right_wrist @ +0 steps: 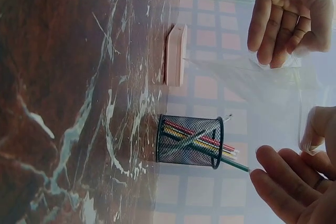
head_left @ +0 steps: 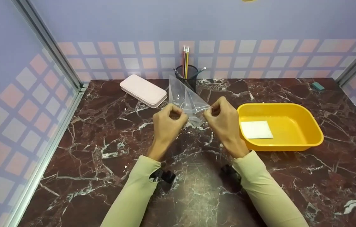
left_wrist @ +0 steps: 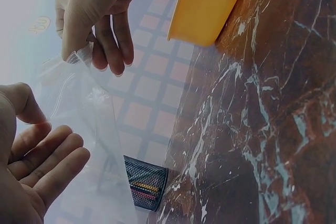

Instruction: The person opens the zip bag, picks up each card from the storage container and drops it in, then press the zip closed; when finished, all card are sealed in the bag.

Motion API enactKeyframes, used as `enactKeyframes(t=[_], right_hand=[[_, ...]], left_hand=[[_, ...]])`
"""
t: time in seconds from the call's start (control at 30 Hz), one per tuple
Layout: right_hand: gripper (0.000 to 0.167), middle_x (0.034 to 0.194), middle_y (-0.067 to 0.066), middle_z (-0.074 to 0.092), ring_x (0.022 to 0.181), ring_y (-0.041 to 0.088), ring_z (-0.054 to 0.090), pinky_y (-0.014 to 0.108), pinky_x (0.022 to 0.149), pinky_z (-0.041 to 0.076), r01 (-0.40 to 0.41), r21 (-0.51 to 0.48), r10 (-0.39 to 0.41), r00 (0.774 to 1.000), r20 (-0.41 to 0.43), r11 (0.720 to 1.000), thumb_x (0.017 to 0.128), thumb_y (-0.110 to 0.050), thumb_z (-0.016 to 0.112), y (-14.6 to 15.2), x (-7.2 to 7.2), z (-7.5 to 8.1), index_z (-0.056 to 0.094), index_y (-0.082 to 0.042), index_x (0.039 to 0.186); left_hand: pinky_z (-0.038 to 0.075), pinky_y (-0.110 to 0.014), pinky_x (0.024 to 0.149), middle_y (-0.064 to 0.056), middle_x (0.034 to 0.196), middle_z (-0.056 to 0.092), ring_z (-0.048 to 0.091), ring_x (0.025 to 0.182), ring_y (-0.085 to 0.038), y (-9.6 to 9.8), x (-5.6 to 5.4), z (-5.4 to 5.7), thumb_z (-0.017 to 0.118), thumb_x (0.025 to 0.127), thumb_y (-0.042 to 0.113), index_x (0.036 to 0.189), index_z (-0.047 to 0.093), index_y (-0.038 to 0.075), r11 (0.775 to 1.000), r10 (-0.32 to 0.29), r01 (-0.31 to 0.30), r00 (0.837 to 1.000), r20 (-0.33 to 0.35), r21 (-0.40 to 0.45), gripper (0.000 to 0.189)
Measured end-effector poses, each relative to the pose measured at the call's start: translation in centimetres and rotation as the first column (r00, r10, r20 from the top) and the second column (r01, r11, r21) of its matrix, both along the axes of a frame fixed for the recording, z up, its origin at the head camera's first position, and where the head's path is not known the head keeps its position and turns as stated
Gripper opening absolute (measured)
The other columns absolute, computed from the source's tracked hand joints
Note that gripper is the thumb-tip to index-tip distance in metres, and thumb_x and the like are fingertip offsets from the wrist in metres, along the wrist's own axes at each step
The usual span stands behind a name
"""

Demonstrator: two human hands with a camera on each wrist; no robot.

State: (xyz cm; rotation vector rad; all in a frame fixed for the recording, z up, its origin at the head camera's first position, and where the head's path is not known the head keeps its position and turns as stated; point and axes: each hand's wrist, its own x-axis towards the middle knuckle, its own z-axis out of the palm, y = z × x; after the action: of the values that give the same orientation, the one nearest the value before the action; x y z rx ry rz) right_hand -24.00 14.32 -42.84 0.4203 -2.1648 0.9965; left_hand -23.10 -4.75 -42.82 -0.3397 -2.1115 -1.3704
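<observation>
A clear plastic zip bag (head_left: 182, 94) hangs between the two hands above the table. The left hand (head_left: 169, 121) pinches one side of its top edge between thumb and index finger. At the opposite side of that edge, the right hand (head_left: 223, 121) pinches the plastic the same way. In the left wrist view, the other fingers of the left hand (left_wrist: 42, 156) stretch loosely away from the bag (left_wrist: 94, 114). The right wrist view shows the bag (right_wrist: 268, 85) spread between both hands, see-through, with nothing visible inside.
Behind the bag stands a black mesh cup (right_wrist: 189, 140) with several pencils. A pale pink case (head_left: 143, 90) lies to its left. On the right sits a yellow tray (head_left: 291, 126) holding a white square pad (head_left: 257, 129). A small teal block (head_left: 317, 86) lies at the far right.
</observation>
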Motion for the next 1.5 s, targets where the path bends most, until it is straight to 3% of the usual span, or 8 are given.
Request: enactKeyframes(t=[0.13,0.23,0.43,0.6,0.77,1.0,1.5], right_hand=[[0.012,0.077,0.012,0.067,0.066,0.023,0.065,0.036,0.061,0.058,-0.045,-0.024,0.045,0.999,-0.023,0.999,0.083,0.003,0.07,-0.3,0.0,0.0,0.06,0.0,0.088],[0.009,0.08,0.013,0.07,0.068,0.023,0.069,0.036,0.062,0.061,-0.129,-0.057,0.128,0.991,-0.03,0.99,0.088,0.003,0.071,-0.6,0.1,0.0,0.063,0.002,0.092],[0.012,0.079,0.01,0.071,0.064,0.02,0.068,0.031,0.058,0.059,-0.238,-0.082,0.238,0.971,-0.018,0.968,0.091,0.002,0.078,-1.0,0.1,0.0,0.066,0.003,0.094],[0.012,0.072,0.007,0.07,0.06,0.017,0.064,0.022,0.057,0.052,-0.215,-0.091,0.213,0.977,-0.023,0.972,0.09,0.002,0.079,-1.0,0.3,0.0,0.067,0.001,0.088],[0.015,0.07,0.006,0.07,0.058,0.017,0.064,0.027,0.054,0.053,-0.164,-0.075,0.158,0.984,-0.088,0.984,0.088,0.003,0.078,-1.2,0.3,-0.4,0.065,-0.001,0.083],[0.016,0.067,0.006,0.067,0.056,0.019,0.062,0.036,0.05,0.053,-0.077,-0.005,0.075,0.984,-0.161,0.997,0.084,0.003,0.077,-1.4,0.2,-0.5,0.062,-0.004,0.08],[0.021,0.066,0.007,0.061,0.055,0.018,0.057,0.036,0.048,0.049,-0.017,0.036,0.024,0.976,-0.218,0.999,0.078,0.009,0.071,-1.3,0.4,-0.4,0.056,-0.005,0.08]], left_hand=[[0.062,-0.038,0.068,-0.007,0.077,0.075,0.072,0.068,-0.02,0.2,0.3,0.3,0.076,0.08,0.001,0.079,0.07,0.004,1.0,-0.025,0.025,1.0,-0.008,0.002,0.006],[0.063,-0.039,0.068,-0.008,0.077,0.075,0.073,0.07,-0.021,0.3,0.4,0.5,0.076,0.081,0.001,0.079,0.07,0.003,0.999,-0.053,0.053,0.998,-0.041,-0.013,0.007],[0.062,-0.035,0.07,-0.008,0.078,0.075,0.073,0.072,-0.021,0.5,0.4,0.6,0.077,0.085,0.002,0.081,0.07,0.002,0.998,-0.06,0.058,0.995,-0.079,-0.03,0.007],[0.062,-0.03,0.07,-0.008,0.08,0.076,0.074,0.072,-0.019,0.8,0.5,0.5,0.08,0.089,0.008,0.084,0.072,0.002,0.998,-0.069,0.069,0.996,-0.051,0.002,0.012],[0.062,-0.032,0.068,-0.008,0.08,0.076,0.074,0.072,-0.02,1.3,0.5,0.0,0.082,0.09,0.009,0.084,0.072,0.002,0.995,-0.1,0.099,0.995,-0.007,-0.011,0.014],[0.058,-0.033,0.06,-0.008,0.072,0.074,0.069,0.062,-0.02,1.3,0.6,0.1,0.082,0.087,0.006,0.077,0.07,0.002,0.998,-0.025,0.025,1.0,0.002,-0.052,0.016],[0.051,-0.039,0.058,-0.004,0.064,0.065,0.06,0.059,-0.023,1.1,1.3,1.0,0.077,0.075,0.005,0.069,0.061,0.009,0.987,0.088,-0.077,0.993,0.077,-0.14,0.017]])
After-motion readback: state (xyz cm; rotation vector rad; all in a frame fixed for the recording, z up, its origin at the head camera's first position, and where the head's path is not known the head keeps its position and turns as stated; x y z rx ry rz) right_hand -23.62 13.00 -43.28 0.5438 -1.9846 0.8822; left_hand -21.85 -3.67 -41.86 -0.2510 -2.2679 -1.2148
